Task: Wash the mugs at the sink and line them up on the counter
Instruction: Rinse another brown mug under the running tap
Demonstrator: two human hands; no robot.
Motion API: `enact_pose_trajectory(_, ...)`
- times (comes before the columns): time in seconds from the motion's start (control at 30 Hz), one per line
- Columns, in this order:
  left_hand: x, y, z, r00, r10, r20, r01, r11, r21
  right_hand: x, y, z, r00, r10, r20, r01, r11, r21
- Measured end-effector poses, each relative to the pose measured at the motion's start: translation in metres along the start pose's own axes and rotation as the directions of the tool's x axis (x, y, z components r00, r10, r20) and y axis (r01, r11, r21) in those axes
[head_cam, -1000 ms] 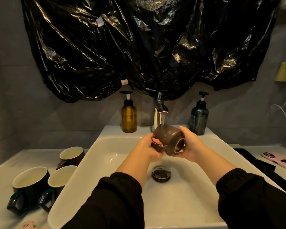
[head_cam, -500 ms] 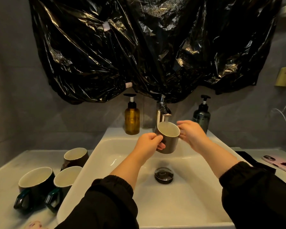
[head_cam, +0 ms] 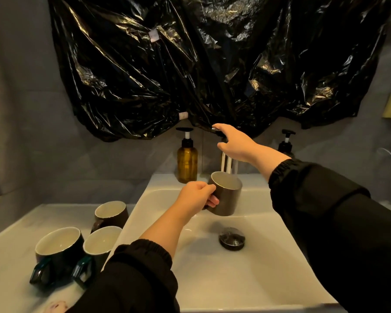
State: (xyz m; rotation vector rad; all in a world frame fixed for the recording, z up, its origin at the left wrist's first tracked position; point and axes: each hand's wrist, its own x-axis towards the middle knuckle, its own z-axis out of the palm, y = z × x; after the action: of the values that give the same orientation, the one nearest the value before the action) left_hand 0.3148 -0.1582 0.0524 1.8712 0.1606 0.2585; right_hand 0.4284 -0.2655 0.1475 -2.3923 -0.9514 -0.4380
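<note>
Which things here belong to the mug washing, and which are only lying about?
Job: brown ceramic mug held by the left hand; chrome tap gripped by the right hand; white sink; second brown mug, larger dark green mug and smaller dark green mug on the white counter.
Lying about: amber glass pump bottle; dark pump bottle; black plastic sheet.
</note>
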Motion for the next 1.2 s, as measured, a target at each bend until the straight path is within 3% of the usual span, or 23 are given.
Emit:
enact_pose_trajectory(0.17, -0.003, -0.004, -0.008, 0.998, 0.053, -0.036, -0.045, 0.979, 0.197, -0.006, -0.001, 0.0, 0.996, -0.004, 0.088, 0.01, 0.998, -0.066)
enact_pose_trajectory(0.3, -0.016, -0.005, -0.014, 0.974, 0.221, -0.05, -0.173, 0.868, 0.466, -0.017, -0.005, -0.002, 0.994, 0.066, 0.089, -0.063, 0.997, -0.041)
enact_pose_trajectory(0.37, -0.027, -0.003, -0.018, 0.942, 0.336, -0.017, -0.242, 0.711, 0.661, -0.03, -0.005, -0.002, 0.993, 0.087, 0.082, -0.086, 0.996, -0.014)
enact_pose_trajectory(0.47, -0.039, -0.002, -0.025, 0.83, 0.532, 0.166, -0.374, 0.31, 0.874, -0.061, -0.001, -0.001, 0.993, 0.107, 0.056, -0.107, 0.994, -0.012)
enact_pose_trajectory(0.6, -0.051, 0.0, -0.031, 0.749, 0.478, 0.459, -0.46, -0.124, 0.879, -0.111, 0.004, 0.007, 0.994, 0.108, 0.014, -0.109, 0.992, 0.064)
enact_pose_trajectory(0.7, -0.064, 0.001, -0.03, 0.759, 0.373, 0.534, -0.467, -0.261, 0.845, -0.139, 0.006, 0.019, 0.984, 0.171, 0.044, -0.171, 0.985, 0.011)
enact_pose_trajectory(0.83, -0.083, -0.003, -0.037, 0.761, 0.303, 0.573, -0.488, -0.313, 0.815, -0.163, 0.003, 0.036, 0.955, 0.223, 0.198, -0.212, 0.974, -0.072)
enact_pose_trajectory(0.9, -0.088, -0.008, -0.041, 0.787, 0.344, 0.512, -0.459, -0.228, 0.859, -0.171, -0.006, 0.039, 0.936, 0.22, 0.276, -0.207, 0.975, -0.074)
enact_pose_trajectory(0.93, -0.091, -0.01, -0.044, 0.823, 0.406, 0.397, -0.403, -0.073, 0.912, -0.174, -0.012, 0.04, 0.931, 0.207, 0.3, -0.194, 0.978, -0.071)
enact_pose_trajectory(1.0, -0.096, -0.011, -0.052, 0.906, 0.422, 0.043, -0.224, 0.391, 0.893, -0.177, -0.026, 0.042, 0.933, 0.178, 0.313, -0.17, 0.984, -0.054)
enact_pose_trajectory(1.07, -0.102, -0.01, -0.066, 0.935, 0.263, -0.239, -0.078, 0.809, 0.583, -0.179, -0.045, 0.046, 0.94, 0.146, 0.308, -0.142, 0.989, -0.035)
enact_pose_trajectory(1.1, -0.107, -0.007, -0.075, 0.933, 0.171, -0.317, -0.046, 0.93, 0.366, -0.179, -0.056, 0.048, 0.945, 0.12, 0.303, -0.116, 0.993, -0.031)
enact_pose_trajectory(1.13, -0.114, -0.003, -0.083, 0.926, 0.085, -0.368, -0.024, 0.985, 0.169, -0.18, -0.069, 0.05, 0.951, 0.085, 0.297, -0.081, 0.996, -0.026)
enact_pose_trajectory(1.2, -0.128, 0.005, -0.103, 0.9, -0.04, -0.433, 0.008, 0.997, -0.076, -0.184, -0.099, 0.056, 0.956, -0.003, 0.292, 0.002, 1.0, 0.003)
